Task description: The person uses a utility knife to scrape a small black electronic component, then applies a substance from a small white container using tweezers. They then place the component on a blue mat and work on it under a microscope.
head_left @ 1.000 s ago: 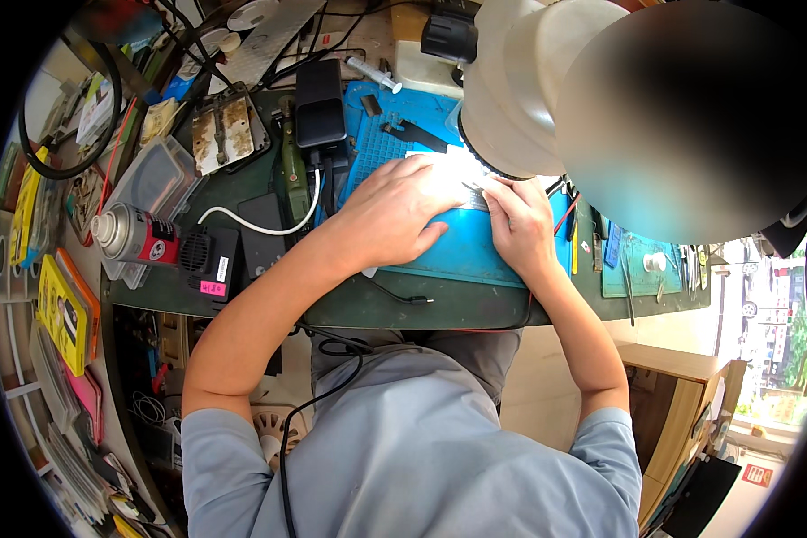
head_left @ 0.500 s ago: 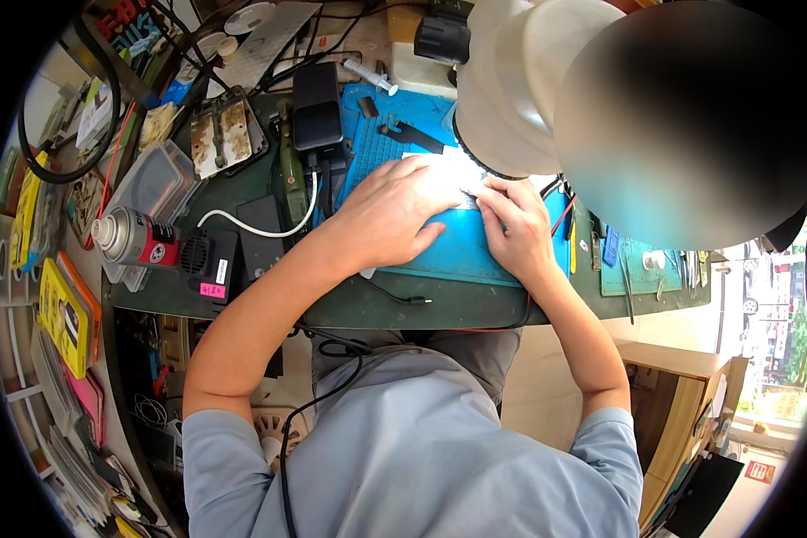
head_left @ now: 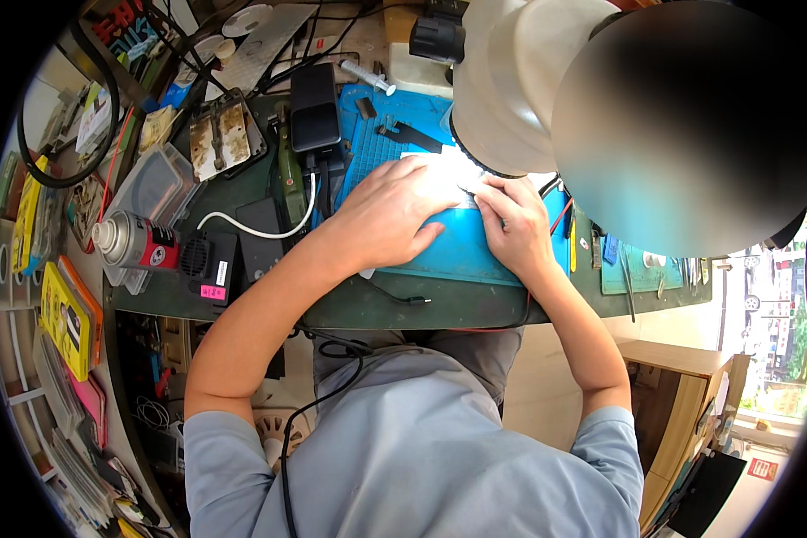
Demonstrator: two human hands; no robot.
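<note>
Beneath a white microscope [head_left: 502, 81], a brightly lit pale workpiece [head_left: 466, 197] lies on a blue silicone mat [head_left: 448, 242]; glare hides its detail. My left hand [head_left: 394, 206] rests over its left side, fingertips lost in the glare and thumb bent lower on the mat. At the right side, my right hand [head_left: 517, 220] has its fingers closed around a small thin tool [head_left: 466, 188], too small to identify, its point at the workpiece. A black ribbon-like strip [head_left: 408, 133] lies behind my left hand.
Left are a black power bank [head_left: 314, 112], green tool [head_left: 291, 184], spray can [head_left: 136, 240], plastic box [head_left: 157, 184], black fan device [head_left: 208, 269] and stained metal fixture [head_left: 217, 139]. A syringe [head_left: 368, 76] lies behind. A smaller mat [head_left: 637, 278] with tools is right; cables cross the bench edge.
Both hands stay over the lit workpiece, with only very slight movement of the right fingers. The microscope and surroundings appear shifted slightly up and left in the view.
</note>
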